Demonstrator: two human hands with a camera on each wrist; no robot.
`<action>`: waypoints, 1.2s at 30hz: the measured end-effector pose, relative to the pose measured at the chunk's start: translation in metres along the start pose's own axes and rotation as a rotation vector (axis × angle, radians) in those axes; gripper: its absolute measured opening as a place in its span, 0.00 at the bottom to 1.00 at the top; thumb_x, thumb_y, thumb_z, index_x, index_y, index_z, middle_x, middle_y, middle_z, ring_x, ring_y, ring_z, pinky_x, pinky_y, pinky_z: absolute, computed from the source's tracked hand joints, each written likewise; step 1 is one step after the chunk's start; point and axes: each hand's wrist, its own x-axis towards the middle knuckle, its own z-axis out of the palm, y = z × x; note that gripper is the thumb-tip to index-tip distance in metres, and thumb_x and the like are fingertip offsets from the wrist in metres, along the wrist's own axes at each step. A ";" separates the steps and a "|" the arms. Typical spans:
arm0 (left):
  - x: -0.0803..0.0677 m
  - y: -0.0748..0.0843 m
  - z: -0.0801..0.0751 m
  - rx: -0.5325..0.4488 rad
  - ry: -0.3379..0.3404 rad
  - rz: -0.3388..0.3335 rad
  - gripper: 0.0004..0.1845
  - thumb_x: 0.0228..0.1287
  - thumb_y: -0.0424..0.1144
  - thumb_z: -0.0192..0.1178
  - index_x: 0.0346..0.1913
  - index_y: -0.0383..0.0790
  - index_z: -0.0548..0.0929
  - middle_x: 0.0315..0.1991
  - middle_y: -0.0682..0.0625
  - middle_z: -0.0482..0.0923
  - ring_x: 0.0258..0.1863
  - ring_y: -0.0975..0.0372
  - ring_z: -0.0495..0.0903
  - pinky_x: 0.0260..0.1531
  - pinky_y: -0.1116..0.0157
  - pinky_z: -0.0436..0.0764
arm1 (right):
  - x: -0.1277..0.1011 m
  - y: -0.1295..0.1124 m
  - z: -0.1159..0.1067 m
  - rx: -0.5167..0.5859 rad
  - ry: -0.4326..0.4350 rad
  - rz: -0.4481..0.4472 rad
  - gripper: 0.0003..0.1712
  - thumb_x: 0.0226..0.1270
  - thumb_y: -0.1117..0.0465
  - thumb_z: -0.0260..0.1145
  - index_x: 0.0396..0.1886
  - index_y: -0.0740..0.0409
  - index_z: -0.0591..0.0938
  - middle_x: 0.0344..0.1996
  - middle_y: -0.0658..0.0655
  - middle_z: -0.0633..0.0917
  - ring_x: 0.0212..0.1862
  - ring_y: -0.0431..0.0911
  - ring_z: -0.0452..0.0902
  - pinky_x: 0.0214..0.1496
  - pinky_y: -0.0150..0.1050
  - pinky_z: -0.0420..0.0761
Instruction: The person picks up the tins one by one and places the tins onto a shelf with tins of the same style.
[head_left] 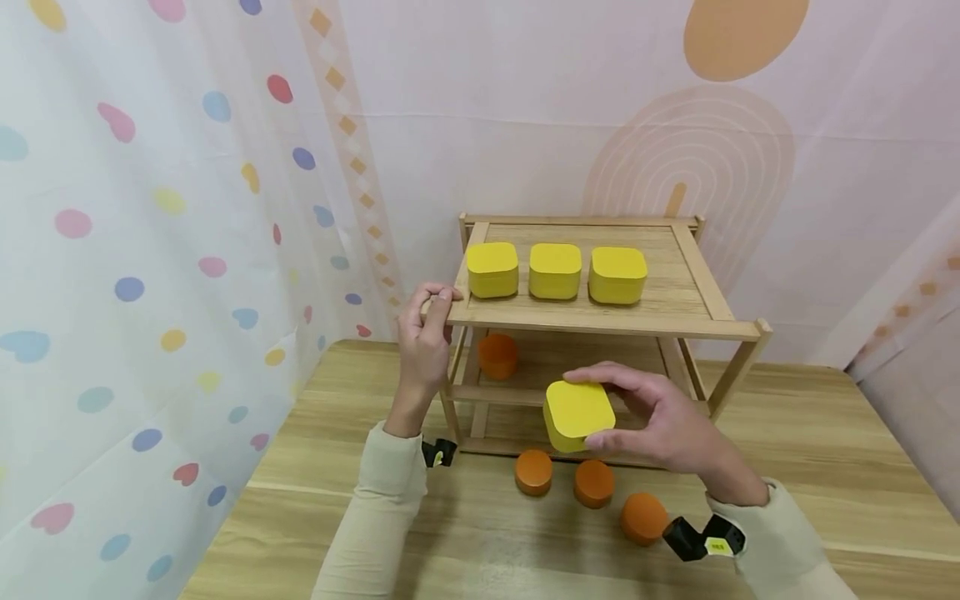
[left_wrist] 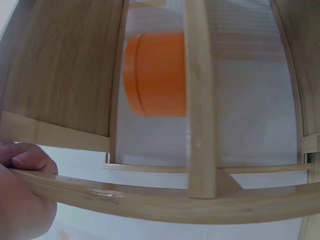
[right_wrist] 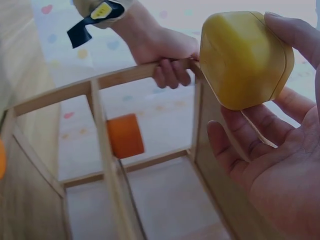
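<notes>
My right hand (head_left: 663,421) holds a yellow rounded-square box (head_left: 579,410) between thumb and fingers, in front of the wooden shelf rack (head_left: 600,321). In the right wrist view that box (right_wrist: 245,60) shows a lid seam near the thumb. At the rack's top left corner, my left hand (head_left: 427,342) grips the frame, with fingers curled round the rail in the right wrist view. Three similar yellow boxes (head_left: 555,272) stand in a row on the top board. An orange round container (head_left: 498,357) sits on the middle shelf at the left.
Three orange round containers, among them the middle one (head_left: 594,483), stand on the wooden table (head_left: 480,542) before the rack. Patterned curtains (head_left: 525,158) hang behind and to the left. The rack's right front post (head_left: 738,371) rises beside my right hand.
</notes>
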 end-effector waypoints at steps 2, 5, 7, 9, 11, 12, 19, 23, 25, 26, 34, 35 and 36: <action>0.000 0.001 0.000 0.010 -0.004 -0.013 0.16 0.77 0.43 0.46 0.40 0.34 0.79 0.11 0.53 0.60 0.10 0.62 0.58 0.11 0.68 0.59 | 0.001 -0.003 -0.005 -0.009 0.003 -0.021 0.34 0.53 0.78 0.72 0.62 0.66 0.75 0.54 0.55 0.82 0.47 0.44 0.80 0.51 0.33 0.80; 0.001 0.004 0.001 0.027 0.009 -0.035 0.16 0.77 0.42 0.47 0.41 0.34 0.80 0.13 0.52 0.62 0.09 0.63 0.57 0.09 0.68 0.58 | 0.001 -0.009 -0.013 -0.010 0.008 -0.036 0.34 0.53 0.79 0.71 0.63 0.68 0.74 0.55 0.54 0.81 0.48 0.43 0.79 0.52 0.32 0.80; 0.001 0.007 0.002 0.051 0.027 -0.051 0.15 0.77 0.42 0.48 0.42 0.35 0.81 0.18 0.53 0.69 0.09 0.63 0.57 0.09 0.69 0.58 | 0.001 -0.013 -0.019 -0.016 0.016 -0.037 0.34 0.53 0.79 0.71 0.63 0.69 0.74 0.55 0.52 0.81 0.47 0.43 0.79 0.51 0.32 0.79; 0.002 0.010 0.003 0.077 0.041 -0.073 0.14 0.76 0.42 0.49 0.43 0.36 0.81 0.25 0.51 0.73 0.11 0.64 0.58 0.10 0.69 0.59 | 0.001 -0.018 -0.025 -0.016 0.032 -0.048 0.34 0.53 0.80 0.70 0.63 0.72 0.73 0.57 0.52 0.80 0.48 0.43 0.78 0.52 0.31 0.79; 0.004 0.012 0.005 0.095 0.048 -0.090 0.13 0.76 0.43 0.51 0.44 0.37 0.81 0.33 0.51 0.76 0.15 0.65 0.62 0.13 0.70 0.62 | 0.001 -0.022 -0.031 -0.011 0.046 -0.068 0.35 0.52 0.81 0.70 0.62 0.74 0.72 0.58 0.52 0.80 0.49 0.42 0.78 0.52 0.31 0.78; 0.005 0.013 0.006 0.097 0.048 -0.098 0.13 0.76 0.44 0.51 0.45 0.37 0.81 0.36 0.51 0.77 0.17 0.65 0.63 0.15 0.70 0.62 | 0.002 -0.024 -0.034 -0.005 0.052 -0.083 0.35 0.51 0.82 0.69 0.62 0.76 0.72 0.58 0.53 0.79 0.49 0.42 0.78 0.53 0.31 0.78; 0.005 0.013 0.007 0.052 0.039 -0.121 0.10 0.76 0.37 0.48 0.46 0.37 0.80 0.14 0.53 0.61 0.09 0.65 0.58 0.10 0.69 0.60 | 0.005 -0.036 -0.055 0.053 0.091 -0.182 0.34 0.52 0.84 0.67 0.61 0.81 0.70 0.60 0.59 0.79 0.52 0.44 0.77 0.55 0.31 0.77; 0.004 0.014 0.007 0.044 0.038 -0.116 0.11 0.75 0.36 0.47 0.46 0.37 0.80 0.12 0.55 0.56 0.09 0.66 0.55 0.11 0.70 0.57 | 0.006 -0.043 -0.067 0.029 0.131 -0.142 0.34 0.51 0.86 0.65 0.62 0.80 0.70 0.58 0.57 0.80 0.45 0.44 0.77 0.50 0.30 0.77; 0.003 0.014 0.006 0.034 0.042 -0.107 0.11 0.75 0.36 0.47 0.46 0.36 0.80 0.12 0.55 0.55 0.10 0.66 0.53 0.12 0.70 0.57 | 0.006 -0.046 -0.072 0.032 0.156 -0.110 0.35 0.51 0.88 0.62 0.63 0.79 0.70 0.55 0.56 0.80 0.42 0.44 0.76 0.47 0.30 0.78; 0.003 0.015 0.006 0.030 0.045 -0.102 0.11 0.75 0.36 0.47 0.46 0.35 0.80 0.13 0.55 0.55 0.10 0.66 0.53 0.13 0.70 0.57 | 0.006 -0.047 -0.075 0.036 0.167 -0.094 0.36 0.51 0.89 0.61 0.64 0.78 0.69 0.55 0.56 0.80 0.42 0.44 0.76 0.46 0.30 0.78; 0.003 0.015 0.005 0.008 0.044 -0.090 0.11 0.74 0.34 0.47 0.45 0.33 0.79 0.13 0.54 0.55 0.10 0.66 0.54 0.12 0.71 0.56 | 0.010 -0.046 -0.096 0.115 0.228 -0.064 0.36 0.52 0.90 0.56 0.65 0.75 0.71 0.55 0.61 0.81 0.45 0.46 0.80 0.45 0.31 0.82; 0.004 0.015 0.005 0.005 0.044 -0.089 0.11 0.74 0.34 0.47 0.45 0.33 0.79 0.12 0.54 0.56 0.10 0.66 0.54 0.12 0.71 0.56 | 0.010 -0.045 -0.098 0.129 0.237 -0.059 0.36 0.53 0.90 0.56 0.65 0.74 0.71 0.55 0.62 0.81 0.45 0.47 0.80 0.44 0.31 0.82; 0.004 0.014 0.005 0.004 0.045 -0.087 0.11 0.74 0.34 0.47 0.44 0.33 0.79 0.12 0.54 0.55 0.10 0.66 0.54 0.12 0.71 0.56 | 0.011 -0.044 -0.099 0.138 0.250 -0.053 0.35 0.54 0.90 0.55 0.65 0.74 0.71 0.54 0.63 0.81 0.45 0.47 0.80 0.44 0.31 0.82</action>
